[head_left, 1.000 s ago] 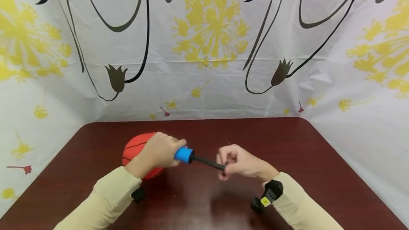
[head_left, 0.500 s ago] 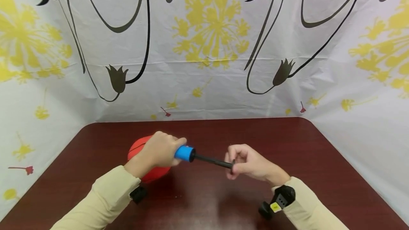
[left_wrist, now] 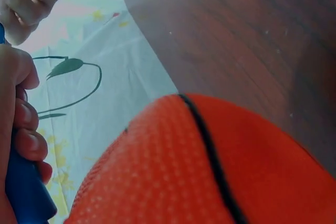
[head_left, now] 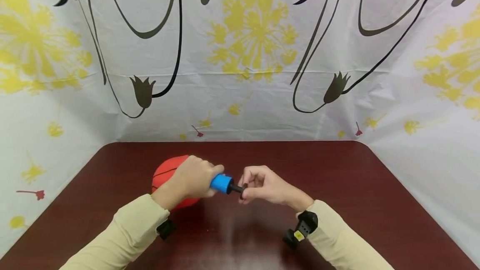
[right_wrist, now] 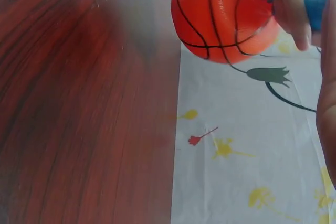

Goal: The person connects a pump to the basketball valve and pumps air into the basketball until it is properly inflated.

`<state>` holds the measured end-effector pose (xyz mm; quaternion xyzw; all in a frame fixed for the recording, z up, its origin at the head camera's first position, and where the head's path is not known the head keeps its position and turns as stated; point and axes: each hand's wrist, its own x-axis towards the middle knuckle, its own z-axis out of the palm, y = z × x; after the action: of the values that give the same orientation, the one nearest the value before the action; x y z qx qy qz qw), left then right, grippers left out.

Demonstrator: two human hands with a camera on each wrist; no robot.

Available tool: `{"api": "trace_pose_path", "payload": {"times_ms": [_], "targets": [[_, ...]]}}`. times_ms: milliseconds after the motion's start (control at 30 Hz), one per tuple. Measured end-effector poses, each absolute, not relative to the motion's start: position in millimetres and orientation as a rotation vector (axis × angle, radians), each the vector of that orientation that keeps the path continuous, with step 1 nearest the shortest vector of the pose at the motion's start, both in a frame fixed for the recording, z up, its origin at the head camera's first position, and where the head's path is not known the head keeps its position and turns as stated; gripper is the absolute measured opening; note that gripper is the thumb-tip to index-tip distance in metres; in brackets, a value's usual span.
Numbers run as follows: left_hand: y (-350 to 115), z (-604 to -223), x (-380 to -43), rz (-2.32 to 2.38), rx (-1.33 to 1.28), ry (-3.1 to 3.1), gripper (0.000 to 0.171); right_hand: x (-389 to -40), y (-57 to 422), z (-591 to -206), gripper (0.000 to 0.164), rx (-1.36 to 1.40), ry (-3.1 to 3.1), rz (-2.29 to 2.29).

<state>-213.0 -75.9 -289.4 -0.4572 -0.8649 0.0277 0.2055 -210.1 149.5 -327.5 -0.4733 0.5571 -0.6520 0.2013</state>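
My left hand (head_left: pixel 194 177) grips the blue barrel of a hand pump (head_left: pixel 221 183), fingers wrapped round it. Thumb and fingers of my right hand (head_left: pixel 265 186) pinch the dark handle at the end of the pump's short exposed rod (head_left: pixel 236 188). An orange-red ball with black basketball lines (head_left: pixel 165 172) sits behind my left hand, partly hidden by it. In the right wrist view the ball (right_wrist: pixel 220 14) hangs at the left-hand end of the pump. Its surface (left_wrist: pixel 157 166) looks dented, with a ridge, in the left wrist view.
A dark red-brown table (head_left: pixel 307 157) lies under both hands. White sheeting (head_left: pixel 225 107) printed with yellow and grey flowers stands round its back and sides. Each wrist wears a black camera, one seen at the right cuff (head_left: pixel 306 222).
My right hand first drew the rod out to the right, then pushed it back left, so less rod shows now. My left hand keeps its grip on the barrel; the ball shifts slightly.
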Motion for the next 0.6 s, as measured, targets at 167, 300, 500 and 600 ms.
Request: {"api": "trace_pose_path", "payload": {"times_ms": [167,300,500,600], "targets": [[-84,-295,-213,0.045,-1.258,-2.457,0.030,-206,171,-328,0.012,-1.273,1.379,-1.800],[-94,-298,-214,0.057,-1.213,-2.487,0.032,-203,191,-331,0.014,-1.287,1.204,-1.787],[-84,-298,-213,0.119,-1.222,-2.446,0.031,-209,176,-337,0.022,-1.332,1.331,-1.812],[-75,-297,-211,0.117,-1.232,-2.434,0.030,-211,159,-337,0.025,-1.325,1.477,-1.816]]}}
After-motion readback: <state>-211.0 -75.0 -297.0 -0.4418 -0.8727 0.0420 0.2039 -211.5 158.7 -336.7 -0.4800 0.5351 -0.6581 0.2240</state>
